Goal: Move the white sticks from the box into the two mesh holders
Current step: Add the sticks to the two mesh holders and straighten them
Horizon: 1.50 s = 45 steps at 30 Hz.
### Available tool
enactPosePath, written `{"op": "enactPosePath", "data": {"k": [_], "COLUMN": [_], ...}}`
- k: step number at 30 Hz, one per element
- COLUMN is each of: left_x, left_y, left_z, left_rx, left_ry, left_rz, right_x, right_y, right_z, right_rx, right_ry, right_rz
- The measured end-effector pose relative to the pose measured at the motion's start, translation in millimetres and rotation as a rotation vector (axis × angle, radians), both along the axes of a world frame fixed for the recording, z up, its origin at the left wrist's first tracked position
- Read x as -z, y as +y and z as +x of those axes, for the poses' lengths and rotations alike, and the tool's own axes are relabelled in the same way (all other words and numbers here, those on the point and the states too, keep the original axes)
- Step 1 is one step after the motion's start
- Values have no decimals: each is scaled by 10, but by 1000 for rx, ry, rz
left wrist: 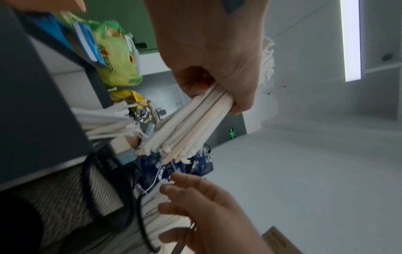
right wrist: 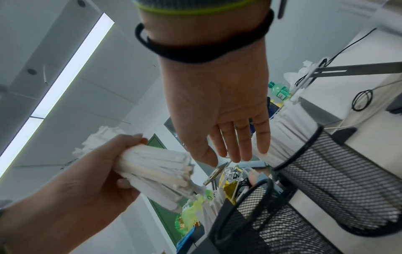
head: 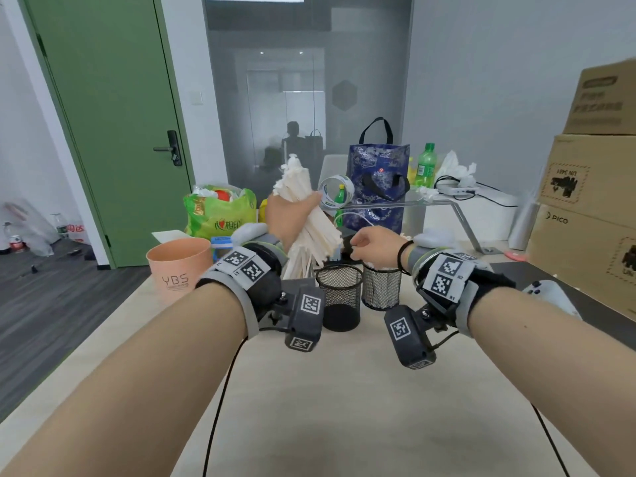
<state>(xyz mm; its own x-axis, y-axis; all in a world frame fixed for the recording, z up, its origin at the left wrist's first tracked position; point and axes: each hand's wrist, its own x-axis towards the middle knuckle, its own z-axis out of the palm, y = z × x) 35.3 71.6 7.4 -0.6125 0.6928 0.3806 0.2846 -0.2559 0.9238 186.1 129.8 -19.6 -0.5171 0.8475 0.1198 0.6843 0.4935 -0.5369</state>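
My left hand [head: 292,215] grips a thick bundle of white sticks [head: 296,187], raised and tilted above the table; the grip shows close up in the left wrist view [left wrist: 189,130]. My right hand [head: 371,242] hovers open just right of the bundle's lower end, fingers straight in the right wrist view [right wrist: 228,128], holding nothing. Two black mesh holders stand side by side below the hands. The left holder [head: 339,290] looks dark inside. The right holder [head: 382,287] has white sticks [right wrist: 289,130] in it. More sticks [head: 303,266] stand in the dark box [left wrist: 32,111] behind the left holder.
A pink bucket [head: 179,266] stands left of the box. Behind are a green bag [head: 216,211], a tape roll [head: 335,194], a blue bag [head: 378,187] and a green bottle [head: 425,165]. Cardboard boxes [head: 585,201] and a white controller [head: 547,294] lie right.
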Motion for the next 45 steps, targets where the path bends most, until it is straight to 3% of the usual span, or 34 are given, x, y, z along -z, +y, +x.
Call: {"op": "enactPosePath", "data": {"k": [5,14,19,22,28,32,35,39,45], "left_x": [271,433,542,552,490,421,408,417,550], "left_y": [146,372,388,386,308,259,236,144,234], "left_z": [167,310,297,244,124,-76,-381,-546,-549], "left_rx": [44,-26,166,119,159,-38,-184,-49,101], "left_ry": [123,185,396,484,428,367,404,560,793], "left_rz": [-107,-333,-510,-430,-396,-363,-540,-890,-1142], "right_x": [81,195,221,234,294,311,331,375,409], "right_y": [-38,46,70,64,61,75,105,152,205], "right_z": [103,216,224,229,120,8,-151,-312,-499], "right_rx": [0,11,2,-12,-11,30,57,124,148], "right_ry": [12,65,61,16,-16,9,0,-48,-123], "right_rz": [-106,-167,-164,-188,-179,-129,-98,-10,75]}}
